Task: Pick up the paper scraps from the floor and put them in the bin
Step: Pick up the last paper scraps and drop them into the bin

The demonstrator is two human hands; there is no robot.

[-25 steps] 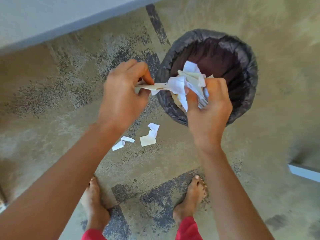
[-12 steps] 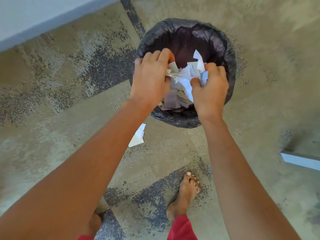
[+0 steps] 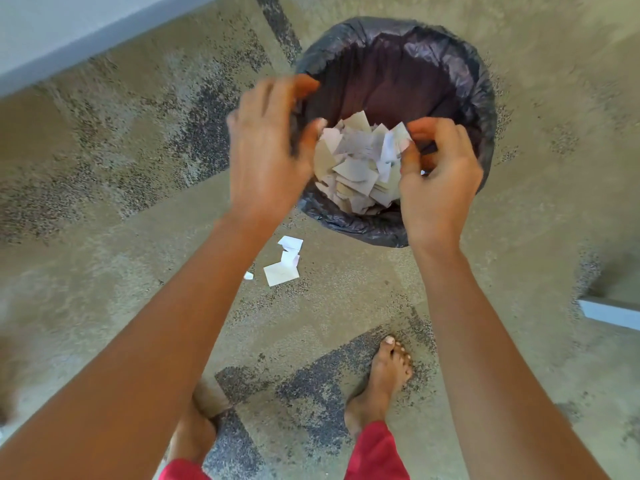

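Down in the bin: a heap of paper scraps [image 3: 358,169] is piled against the near wall of the black-lined bin [image 3: 450,64], so most of the job looks done.
Near the bin, on the floor: a few more scraps [image 3: 284,268] are left just outside the near rim, with a tiny bit [image 3: 248,275] beside them, close to the left forearm.
Left hand [image 3: 266,157]: held over the bin's left rim, fingers loosely spread and curled, nothing seen in it; it's blurred, so a small piece stuck to the palm can't be ruled out.
Right hand [image 3: 438,178]: held over the right side of the heap, fingers curled with thumb and forefinger close; a white sliver seems to be at the fingertips [image 3: 403,145], but whether it's pinched or just lying behind can't be told.
What could go wrong: light scraps can be fluttered back out over the low near rim if the hands are pulled away fast, tbh.
Also risky: the liner could be snagged by the left fingers and the bin tipped.
Easy miss: the floor leftovers could be stepped on by the bare foot [image 3: 381,379] nearby, or hidden under the arm and forgotten.
Writing and brands: none can be read; faint marks on some scraps are too blurred.
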